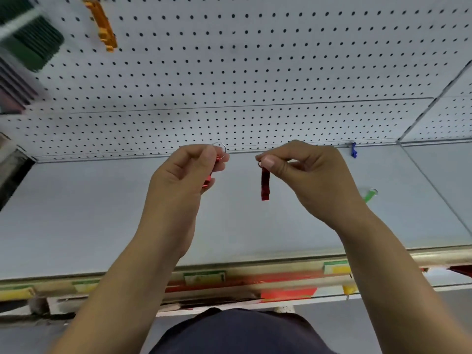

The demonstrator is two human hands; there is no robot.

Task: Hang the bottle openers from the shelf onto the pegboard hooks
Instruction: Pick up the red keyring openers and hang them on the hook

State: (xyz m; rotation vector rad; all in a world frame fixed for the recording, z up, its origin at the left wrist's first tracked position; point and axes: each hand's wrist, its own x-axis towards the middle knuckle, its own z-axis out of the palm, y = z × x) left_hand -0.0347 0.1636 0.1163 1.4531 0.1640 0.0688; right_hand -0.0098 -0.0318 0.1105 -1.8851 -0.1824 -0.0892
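While both hands pinched red openers, left [189, 164] by its ring [220, 149], right [301, 167] dangling another [265, 183] upright, hung below the pegboard [255, 60], orange opener [103, 24] up-left.

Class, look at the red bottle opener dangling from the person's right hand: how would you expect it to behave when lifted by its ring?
The red bottle opener hangs straight below the right hand, so it probably swings freely on its ring. It keeps its bar shape, so it is likely stiff. A fingertip pinch holds it, suggesting it is light.
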